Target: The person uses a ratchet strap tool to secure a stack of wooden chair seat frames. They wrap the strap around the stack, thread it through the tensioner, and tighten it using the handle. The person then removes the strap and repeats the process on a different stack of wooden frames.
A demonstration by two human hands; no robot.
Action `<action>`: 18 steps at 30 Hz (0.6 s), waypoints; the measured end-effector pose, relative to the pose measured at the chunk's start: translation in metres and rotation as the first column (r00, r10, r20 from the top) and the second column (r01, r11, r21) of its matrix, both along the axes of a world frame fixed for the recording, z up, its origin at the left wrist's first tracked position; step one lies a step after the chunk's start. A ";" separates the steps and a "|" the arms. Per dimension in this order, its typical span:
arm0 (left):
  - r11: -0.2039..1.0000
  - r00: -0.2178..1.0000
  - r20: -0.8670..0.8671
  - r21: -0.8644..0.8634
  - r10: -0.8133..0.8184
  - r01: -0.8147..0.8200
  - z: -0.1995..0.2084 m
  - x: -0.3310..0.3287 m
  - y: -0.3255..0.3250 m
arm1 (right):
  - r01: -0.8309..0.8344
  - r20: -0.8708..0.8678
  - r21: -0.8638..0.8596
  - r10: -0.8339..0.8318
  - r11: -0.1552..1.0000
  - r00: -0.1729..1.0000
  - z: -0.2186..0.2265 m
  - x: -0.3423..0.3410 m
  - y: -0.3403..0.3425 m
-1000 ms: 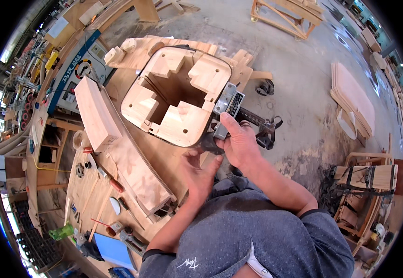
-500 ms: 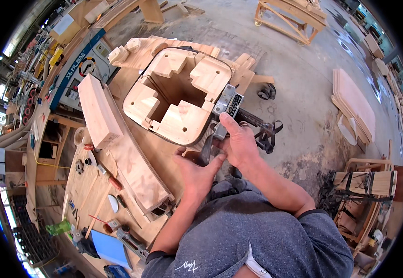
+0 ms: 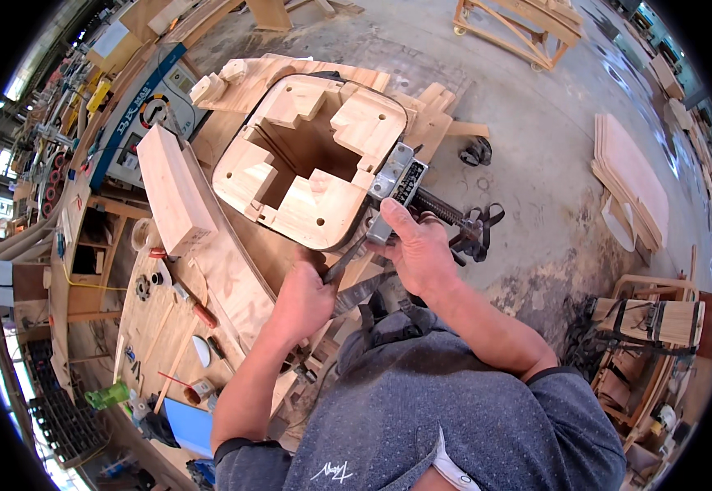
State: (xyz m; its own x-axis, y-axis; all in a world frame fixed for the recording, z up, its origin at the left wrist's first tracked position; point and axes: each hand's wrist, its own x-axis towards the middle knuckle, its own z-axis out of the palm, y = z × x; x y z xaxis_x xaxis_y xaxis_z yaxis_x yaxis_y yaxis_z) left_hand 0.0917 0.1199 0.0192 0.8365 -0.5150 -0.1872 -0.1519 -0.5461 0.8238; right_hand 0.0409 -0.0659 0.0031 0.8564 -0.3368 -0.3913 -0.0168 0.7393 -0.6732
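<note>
A squarish hollow wooden block with rounded corners [image 3: 316, 199] lies on the bench, and a dark strap runs round its sides. At its near right corner sits a metal band clamp [image 3: 397, 176] with a threaded screw. My right hand [image 3: 421, 254] is wrapped round the clamp's lower end, its thumb on the metal. Left of it, my left hand [image 3: 302, 296] is closed on the strap [image 3: 343, 265], drawing it out from the clamp. Part of the strap hangs below, between my hands and my body.
A long wooden post [image 3: 174, 192] lies on the bench to the left. Hand tools, among them a red-handled chisel [image 3: 202, 314], lie nearer. Black loose straps [image 3: 477, 229] hang beyond the clamp. Stacked boards [image 3: 630, 180] and a wheeled wooden cart [image 3: 519, 33] stand on the floor.
My left hand has moved left, away from the clamp, and closed on the strap, which now stretches taut between my hands. My right hand stays at the clamp.
</note>
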 end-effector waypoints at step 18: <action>0.931 0.936 -0.255 0.209 -0.243 0.298 0.019 0.018 0.016 | -0.023 0.037 -0.039 0.024 0.999 0.999 0.002 -0.008 0.002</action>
